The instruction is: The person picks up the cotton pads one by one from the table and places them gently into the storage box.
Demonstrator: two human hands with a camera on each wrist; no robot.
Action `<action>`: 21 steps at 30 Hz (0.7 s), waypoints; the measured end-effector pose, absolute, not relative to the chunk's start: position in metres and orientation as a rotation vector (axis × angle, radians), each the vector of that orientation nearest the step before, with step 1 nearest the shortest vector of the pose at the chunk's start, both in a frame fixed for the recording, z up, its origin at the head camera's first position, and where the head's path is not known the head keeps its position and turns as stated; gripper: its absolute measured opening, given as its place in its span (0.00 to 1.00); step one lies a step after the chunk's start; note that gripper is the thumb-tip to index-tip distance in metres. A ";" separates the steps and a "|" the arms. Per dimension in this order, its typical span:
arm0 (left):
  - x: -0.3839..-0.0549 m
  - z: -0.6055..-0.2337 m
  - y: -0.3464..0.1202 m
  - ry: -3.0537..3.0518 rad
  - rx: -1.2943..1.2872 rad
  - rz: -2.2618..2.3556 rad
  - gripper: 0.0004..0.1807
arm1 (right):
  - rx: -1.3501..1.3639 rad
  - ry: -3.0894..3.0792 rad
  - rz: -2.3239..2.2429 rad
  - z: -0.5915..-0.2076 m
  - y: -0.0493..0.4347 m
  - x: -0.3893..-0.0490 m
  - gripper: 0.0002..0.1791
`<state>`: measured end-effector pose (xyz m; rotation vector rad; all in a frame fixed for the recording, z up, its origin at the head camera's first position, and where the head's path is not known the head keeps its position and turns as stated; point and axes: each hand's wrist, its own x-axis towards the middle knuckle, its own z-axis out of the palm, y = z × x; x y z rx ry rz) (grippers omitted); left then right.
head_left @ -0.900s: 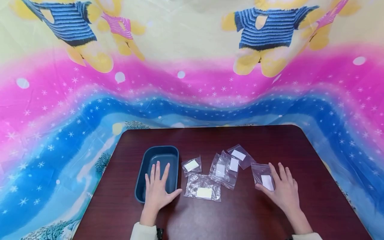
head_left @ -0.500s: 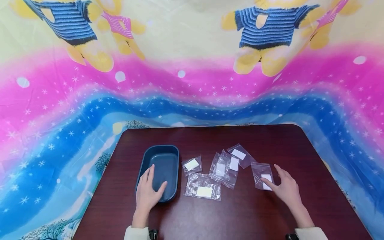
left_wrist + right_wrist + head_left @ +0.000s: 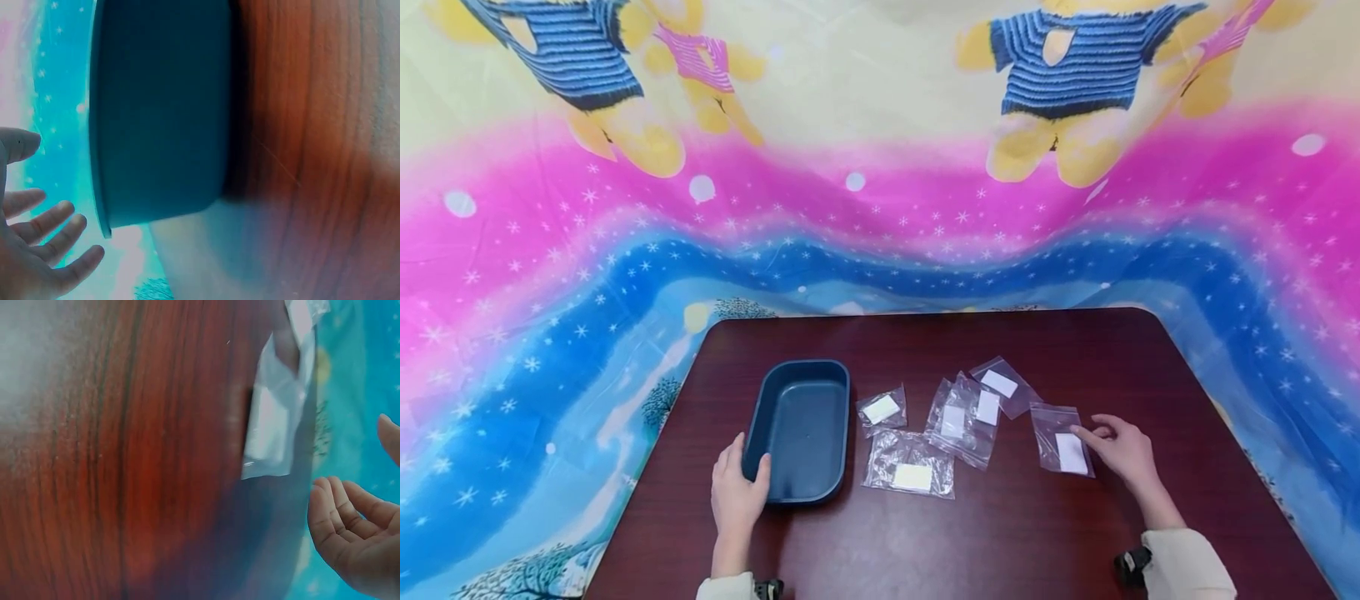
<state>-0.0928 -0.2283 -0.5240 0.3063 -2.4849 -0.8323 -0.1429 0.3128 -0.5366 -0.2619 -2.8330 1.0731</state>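
My left hand [image 3: 737, 492] is beside the near left corner of a dark blue-grey plastic tray [image 3: 808, 450]. The left wrist view shows its fingers [image 3: 59, 240] spread and relaxed, holding nothing. My right hand [image 3: 1122, 454] hovers at the right side of a clear zip bag [image 3: 1047, 433] with a white label, its thumb near the bag's edge. In the right wrist view the fingers [image 3: 322, 509] are loosely bent and apart from the bag. Whether the thumb touches the bag, I cannot tell.
Several more labelled zip bags lie between tray and right hand: a small one [image 3: 881, 410], a wider crinkled one [image 3: 910, 467], and overlapping ones [image 3: 962, 421] with another [image 3: 1000, 385] behind. All are on a dark red wooden table [image 3: 1000, 533]. A printed cloth [image 3: 880, 208] hangs behind.
My left hand has moved left from over the tray to beside its near corner, uncovering its inside. My right hand has drawn right, off the zip bag, and its fingers have bent.
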 end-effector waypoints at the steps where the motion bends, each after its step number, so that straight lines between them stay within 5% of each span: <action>1: -0.092 -0.526 -0.230 -2.490 0.336 -0.847 0.28 | -0.301 -2.836 1.114 -0.540 0.315 -0.145 0.37; 8: -0.091 -0.538 -0.235 -2.474 0.521 -1.011 0.29 | -0.406 -2.914 1.183 -0.552 0.320 -0.152 0.42; 21: -0.092 -0.553 -0.239 -2.381 0.722 -1.384 0.21 | -0.431 -2.997 1.037 -0.554 0.314 -0.155 0.31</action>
